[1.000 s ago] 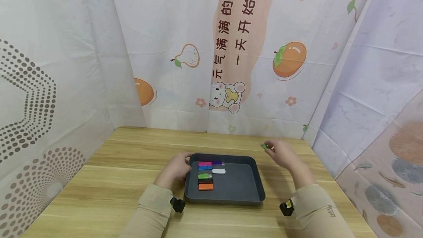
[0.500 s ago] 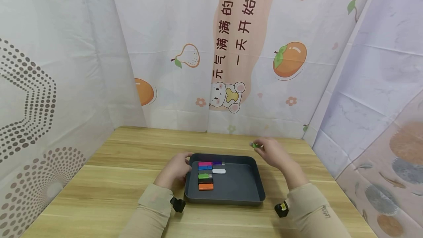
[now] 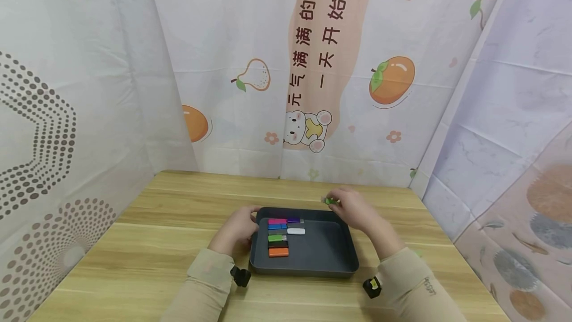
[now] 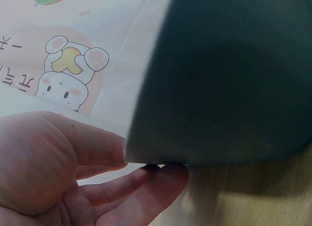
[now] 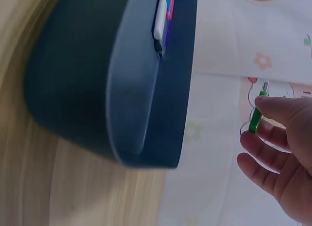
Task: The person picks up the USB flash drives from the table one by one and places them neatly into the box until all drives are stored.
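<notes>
My right hand (image 3: 353, 208) pinches a green USB flash drive (image 5: 256, 113) between thumb and fingers, its metal plug pointing away from the palm. This hand is over the far right edge of a dark grey tray (image 3: 321, 250). At the tray's far left corner, my left hand (image 3: 241, 223) grips the side wall; in the left wrist view the thumb (image 4: 92, 143) lies at the tray edge, fingers against it. Inside, on the left, several flash drives lie in rows: pink (image 3: 277, 221), purple (image 3: 295, 220), blue (image 3: 277, 226), white (image 3: 296, 231), green (image 3: 277, 238) and orange (image 3: 279, 252), with dark ones between.
The tray stands on a wood-grain table (image 3: 134, 252). A white curtain (image 3: 232, 128) with printed fruit and characters hangs behind the table's back edge, and more cloth (image 3: 487, 113) closes in the sides. Each wrist wears a small black camera (image 3: 372, 287).
My right hand has moved left with the green flash drive, from right of the tray to its far edge. The left hand and the tray have stayed in place.
</notes>
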A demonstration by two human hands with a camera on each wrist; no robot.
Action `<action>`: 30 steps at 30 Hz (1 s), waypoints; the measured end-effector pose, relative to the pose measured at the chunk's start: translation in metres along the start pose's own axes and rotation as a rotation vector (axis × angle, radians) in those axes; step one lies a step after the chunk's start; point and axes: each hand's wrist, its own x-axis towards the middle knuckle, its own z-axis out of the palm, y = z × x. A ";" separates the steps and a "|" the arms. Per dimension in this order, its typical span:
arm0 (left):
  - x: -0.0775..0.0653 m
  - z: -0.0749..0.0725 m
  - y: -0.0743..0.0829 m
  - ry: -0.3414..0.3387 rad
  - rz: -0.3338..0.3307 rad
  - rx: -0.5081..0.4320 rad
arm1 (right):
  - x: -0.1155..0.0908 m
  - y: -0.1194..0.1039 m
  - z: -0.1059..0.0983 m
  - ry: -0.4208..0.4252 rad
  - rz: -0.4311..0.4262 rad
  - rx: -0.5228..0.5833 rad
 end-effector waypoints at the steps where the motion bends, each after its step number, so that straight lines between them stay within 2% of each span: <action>1: 0.000 0.000 0.000 -0.001 -0.003 -0.003 | 0.001 -0.002 0.001 0.004 -0.016 -0.005; 6: 0.000 0.000 0.000 -0.002 0.000 0.000 | 0.004 -0.010 0.009 0.007 -0.069 -0.006; 18: 0.000 0.000 0.001 -0.004 0.001 0.009 | 0.007 -0.028 0.023 -0.082 -0.047 0.024; 30: 0.002 -0.001 -0.001 -0.006 0.003 0.002 | 0.009 -0.041 0.039 -0.142 -0.115 -0.010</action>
